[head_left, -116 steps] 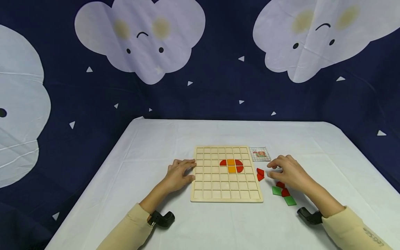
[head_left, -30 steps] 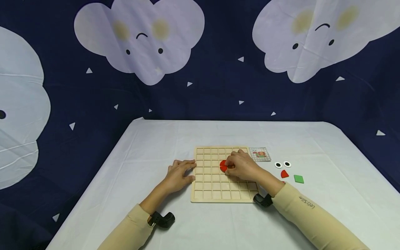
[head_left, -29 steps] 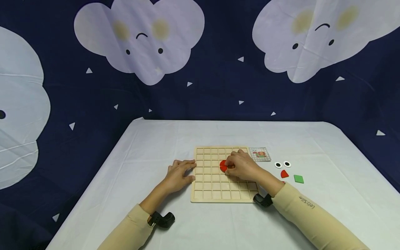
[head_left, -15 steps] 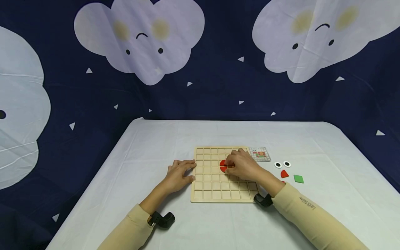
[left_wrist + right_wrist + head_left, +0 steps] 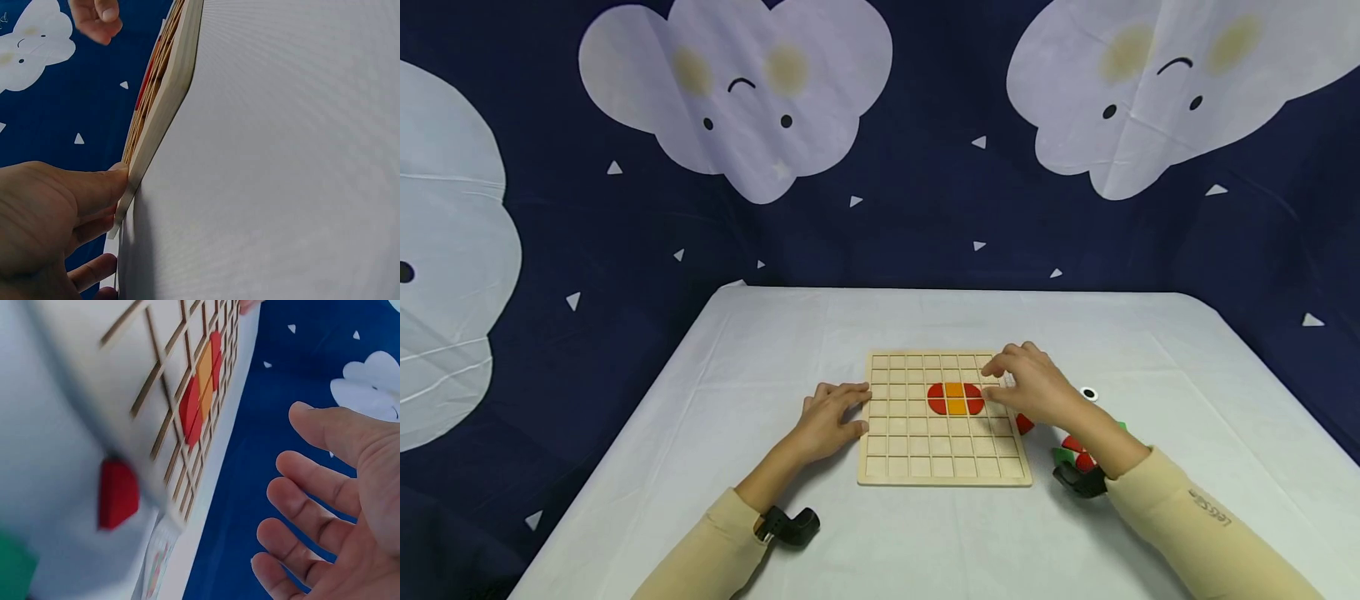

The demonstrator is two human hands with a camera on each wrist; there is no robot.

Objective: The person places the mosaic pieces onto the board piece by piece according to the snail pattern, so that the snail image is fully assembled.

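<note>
A wooden grid board (image 5: 910, 446) lies on the table. Set in its cells are two orange squares (image 5: 956, 407), one above the other, flanked by red rounded pieces (image 5: 936, 400) on the left and more red rounded pieces (image 5: 974, 406) on the right. My left hand (image 5: 831, 423) rests at the board's left edge, its thumb and fingertips touching the rim. My right hand (image 5: 1033, 385) hovers over the board's right edge, fingers spread and loosely bent. Nothing is between the right hand's fingers (image 5: 290, 497) in the right wrist view.
Beside the board's right edge lies a loose red piece (image 5: 1025, 423). More red pieces (image 5: 1084, 462), green pieces (image 5: 1062, 456) and an eye piece (image 5: 1088, 393) lie around my right forearm, partly hidden. A pattern card (image 5: 156, 559) sits by the board, covered by my hand in the head view.
My right hand has let go of the lower-left red piece, now seated in the grid, and has moved right, uncovering the orange squares. The left hand has stayed at the board's edge.
</note>
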